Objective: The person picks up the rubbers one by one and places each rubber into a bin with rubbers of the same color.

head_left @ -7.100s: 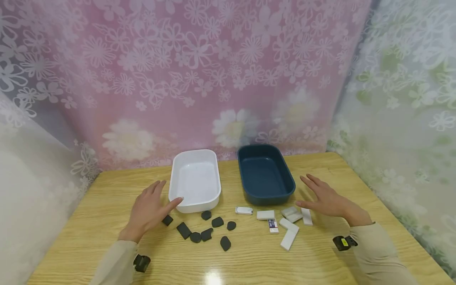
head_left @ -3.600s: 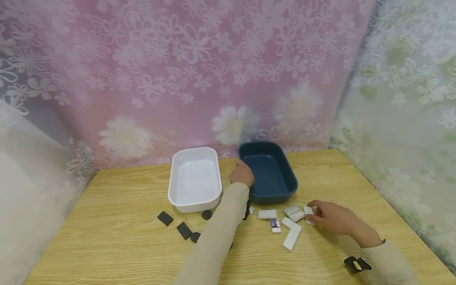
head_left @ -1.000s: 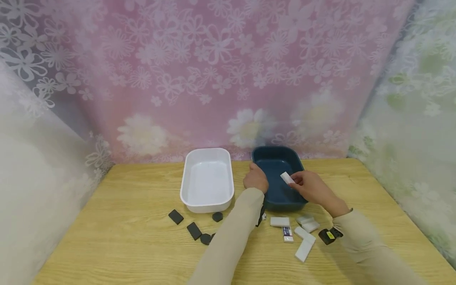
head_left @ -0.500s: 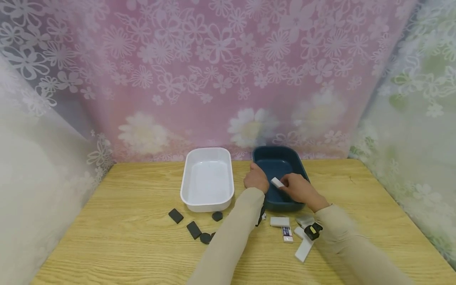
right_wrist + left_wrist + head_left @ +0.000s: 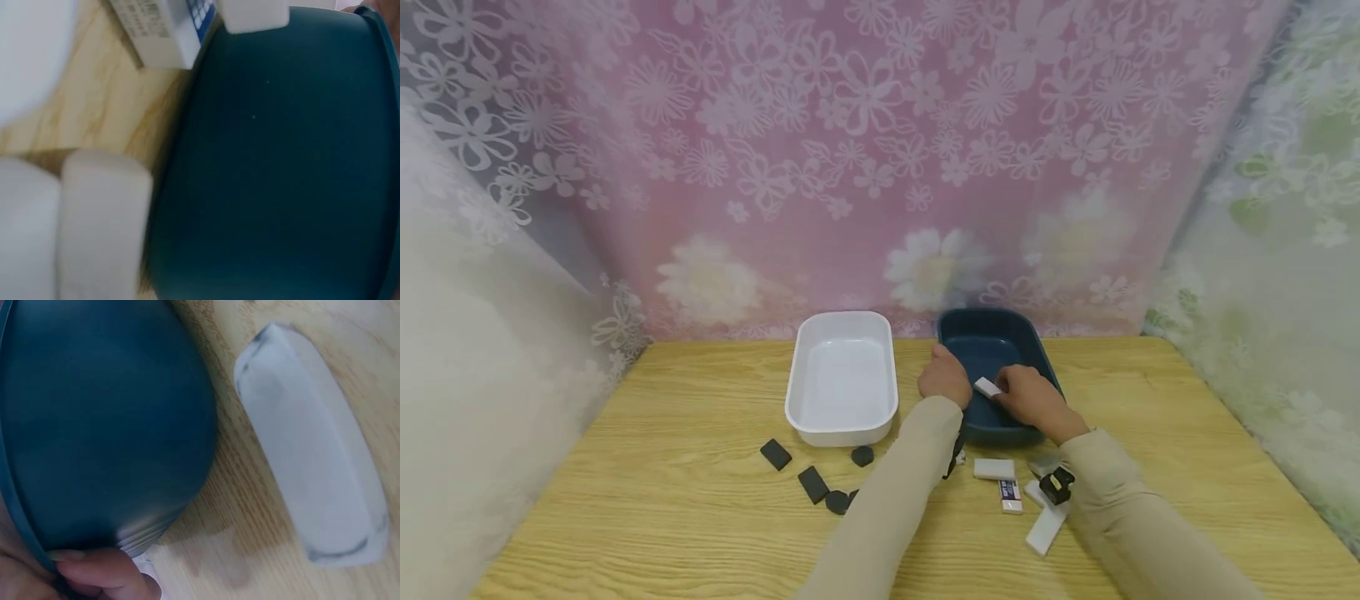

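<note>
My left hand (image 5: 945,379) grips the left rim of the dark blue plastic tub (image 5: 1000,436). In the left wrist view its fingers (image 5: 103,569) curl over that rim. My right hand (image 5: 1032,398) pinches a small white eraser (image 5: 986,387) inside the tub; whether the eraser touches the bottom, I cannot tell. More white erasers lie in front of the tub, among them a plain one (image 5: 994,468) and one with a blue printed sleeve (image 5: 1011,494). A white eraser with smudged ends (image 5: 312,444) shows large beside the tub in the left wrist view.
A white tub (image 5: 841,437) stands left of the blue one. Several black pieces, such as a rectangular one (image 5: 812,484), lie on the wooden table (image 5: 662,500); my left forearm hides some. A pink flowered curtain (image 5: 820,167) hangs behind.
My left hand has crossed from beside the white tub to the blue tub's rim. My right hand has picked up the rightmost white eraser and carried it left into the blue tub.
</note>
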The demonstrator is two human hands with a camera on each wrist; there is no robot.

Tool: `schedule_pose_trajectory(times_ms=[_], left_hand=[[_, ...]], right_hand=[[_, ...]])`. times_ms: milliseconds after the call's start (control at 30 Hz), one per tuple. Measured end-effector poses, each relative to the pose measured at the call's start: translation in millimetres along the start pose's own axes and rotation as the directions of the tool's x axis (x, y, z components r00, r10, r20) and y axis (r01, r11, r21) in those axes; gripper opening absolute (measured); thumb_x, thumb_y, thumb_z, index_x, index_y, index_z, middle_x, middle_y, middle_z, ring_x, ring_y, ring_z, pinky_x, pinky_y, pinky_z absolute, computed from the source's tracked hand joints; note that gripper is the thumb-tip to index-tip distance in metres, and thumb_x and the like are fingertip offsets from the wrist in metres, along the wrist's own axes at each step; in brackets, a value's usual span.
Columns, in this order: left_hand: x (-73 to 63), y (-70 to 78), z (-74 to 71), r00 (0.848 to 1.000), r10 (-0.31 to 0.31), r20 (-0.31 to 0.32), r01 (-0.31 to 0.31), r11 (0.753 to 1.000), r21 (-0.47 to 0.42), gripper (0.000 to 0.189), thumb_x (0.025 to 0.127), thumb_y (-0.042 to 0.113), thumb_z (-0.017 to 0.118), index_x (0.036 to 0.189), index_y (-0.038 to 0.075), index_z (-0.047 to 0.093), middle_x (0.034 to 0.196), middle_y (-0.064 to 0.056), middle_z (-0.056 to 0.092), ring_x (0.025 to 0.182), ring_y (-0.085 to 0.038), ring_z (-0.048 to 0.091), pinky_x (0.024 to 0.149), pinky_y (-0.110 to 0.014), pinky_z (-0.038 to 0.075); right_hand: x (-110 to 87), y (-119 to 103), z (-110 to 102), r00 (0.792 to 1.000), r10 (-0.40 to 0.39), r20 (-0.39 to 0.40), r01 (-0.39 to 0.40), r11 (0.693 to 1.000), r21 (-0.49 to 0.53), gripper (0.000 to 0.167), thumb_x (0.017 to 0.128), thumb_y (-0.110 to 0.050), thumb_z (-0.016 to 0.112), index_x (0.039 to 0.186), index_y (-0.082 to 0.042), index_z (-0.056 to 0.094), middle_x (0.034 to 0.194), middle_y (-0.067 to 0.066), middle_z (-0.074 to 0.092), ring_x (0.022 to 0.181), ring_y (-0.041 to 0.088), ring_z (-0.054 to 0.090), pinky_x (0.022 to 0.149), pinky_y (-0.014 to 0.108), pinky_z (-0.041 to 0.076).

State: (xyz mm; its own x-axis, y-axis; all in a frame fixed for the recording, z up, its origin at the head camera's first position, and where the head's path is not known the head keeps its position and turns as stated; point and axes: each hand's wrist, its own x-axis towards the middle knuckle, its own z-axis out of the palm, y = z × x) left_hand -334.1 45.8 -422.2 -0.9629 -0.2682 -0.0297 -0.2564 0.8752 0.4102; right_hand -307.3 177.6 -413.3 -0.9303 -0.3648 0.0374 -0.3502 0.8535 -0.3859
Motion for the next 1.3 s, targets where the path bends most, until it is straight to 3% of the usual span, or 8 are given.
schedule_pose_trajectory(times_ms=[133,333,500,633,800,1033,1300], left_hand=[[-2.0,-0.5,-2.5,1.0,0.009,-0.003,-0.009,1.0,0.016,0.036,0.086,0.025,0.07,0.102,0.008,0.043,0.08,-0.008,0.068,0.076,-0.021,0.067,0.062,-0.034,0.053],[-0.2,0.1,0.4,1.0,0.01,0.006,-0.011,1.0,0.024,0.04,0.084,0.027,0.071,0.102,0.007,0.041,0.079,-0.009,0.067,0.075,-0.021,0.067,0.062,-0.034,0.053],[-2.6,1.1,1.8,1.0,0.007,-0.005,-0.007,1.0,0.03,0.039,0.085,0.026,0.071,0.102,0.007,0.042,0.079,-0.009,0.067,0.074,-0.021,0.067,0.061,-0.034,0.053],[-3.7,1.0,2.5,1.0,0.008,0.004,-0.008,0.999,0.039,0.04,0.084,0.026,0.071,0.104,0.007,0.042,0.078,-0.008,0.067,0.074,-0.02,0.067,0.061,-0.034,0.053],[-2.1,0.4,1.7,1.0,0.022,0.004,-0.022,0.999,0.036,0.043,0.084,0.026,0.072,0.108,0.007,0.042,0.078,-0.007,0.067,0.074,-0.02,0.067,0.061,-0.034,0.053],[-3.8,0.0,-0.8,0.999,0.031,0.011,-0.032,0.999,0.029,0.043,0.082,0.025,0.073,0.105,0.006,0.042,0.077,-0.009,0.067,0.072,-0.021,0.067,0.06,-0.034,0.053],[-4.9,-0.6,-2.0,0.999,0.049,0.008,-0.049,0.999,0.018,0.042,0.083,0.025,0.072,0.105,0.006,0.042,0.083,-0.01,0.068,0.075,-0.022,0.067,0.062,-0.035,0.053]], right_hand=[[-1.2,-1.2,-0.5,0.999,0.02,0.039,-0.019,1.0,-0.021,0.014,0.086,-0.013,0.071,0.088,0.0,0.065,0.077,0.006,0.06,0.062,0.02,0.057,0.06,0.041,0.049],[0.9,-0.1,-1.8,0.995,0.043,0.087,-0.042,0.999,-0.018,0.012,0.085,-0.012,0.071,0.085,-0.001,0.066,0.075,0.006,0.059,0.061,0.019,0.056,0.059,0.04,0.048],[-1.9,4.0,-9.7,0.993,0.027,0.119,-0.028,1.0,0.01,0.025,0.085,-0.014,0.071,0.098,0.006,0.065,0.088,0.014,0.062,0.076,0.029,0.061,0.068,0.044,0.05],[-11.2,4.1,-20.0,0.998,-0.013,0.057,0.01,0.999,0.052,0.032,0.09,-0.013,0.066,0.112,0.01,0.061,0.1,0.02,0.062,0.09,0.034,0.061,0.076,0.047,0.049],[-28.6,1.5,-34.7,0.997,-0.049,-0.066,0.057,0.992,0.117,0.029,0.092,-0.012,0.062,0.115,0.007,0.061,0.106,0.021,0.063,0.094,0.034,0.062,0.078,0.047,0.05],[-56.4,6.5,-44.7,0.965,-0.066,-0.252,0.096,0.989,0.111,0.024,0.094,-0.014,0.061,0.112,0.001,0.064,0.108,0.019,0.061,0.088,0.03,0.062,0.074,0.048,0.049],[-89.3,19.5,-42.5,0.934,-0.122,-0.337,0.168,0.98,0.11,0.018,0.094,-0.012,0.061,0.109,-0.003,0.066,0.104,0.01,0.061,0.087,0.024,0.06,0.078,0.048,0.05]])
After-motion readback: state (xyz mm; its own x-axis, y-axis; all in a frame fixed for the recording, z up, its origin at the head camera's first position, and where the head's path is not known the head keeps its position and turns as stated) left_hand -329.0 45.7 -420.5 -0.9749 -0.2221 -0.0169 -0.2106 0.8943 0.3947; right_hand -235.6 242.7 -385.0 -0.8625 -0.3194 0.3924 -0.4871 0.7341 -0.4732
